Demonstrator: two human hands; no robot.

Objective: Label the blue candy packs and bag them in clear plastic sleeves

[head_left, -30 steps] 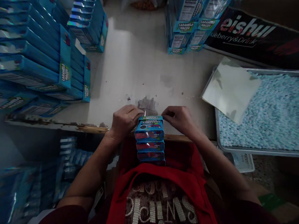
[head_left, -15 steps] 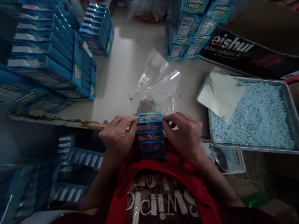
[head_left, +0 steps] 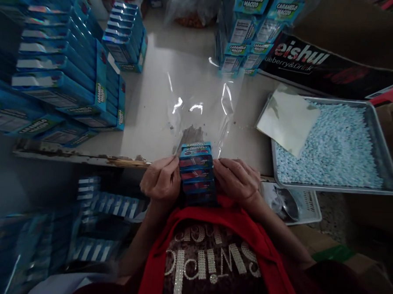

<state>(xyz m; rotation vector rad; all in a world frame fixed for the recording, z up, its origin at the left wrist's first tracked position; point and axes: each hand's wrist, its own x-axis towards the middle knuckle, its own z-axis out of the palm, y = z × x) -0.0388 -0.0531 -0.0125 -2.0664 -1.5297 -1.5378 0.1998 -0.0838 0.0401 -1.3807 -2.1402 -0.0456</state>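
A display box of blue candy packs (head_left: 197,173), marked "CARAMELO MACIZO", is at the table's front edge, close against my apron. A clear plastic bag (head_left: 199,99) stretches away from it over the tabletop, its mouth around the box's far end. My left hand (head_left: 162,178) is closed at the left side of the box, thumb and fingers pinching the bag's edge. On the right side, my right hand (head_left: 237,177) pinches the opposite edge, fingers pressed together. The plastic between the fingertips is hard to see.
Stacks of blue candy boxes (head_left: 58,74) stand at the left, with more boxes (head_left: 244,29) at the back. On the right a metal tray (head_left: 392,175) holds small pale-blue candies under a paper sheet (head_left: 288,119). A white basket (head_left: 315,210) with a scoop sits below the table edge.
The bag's film has puffed up and reaches farther back over the table. Both hands have shifted slightly lower beside the box, the left one also a little to the right.
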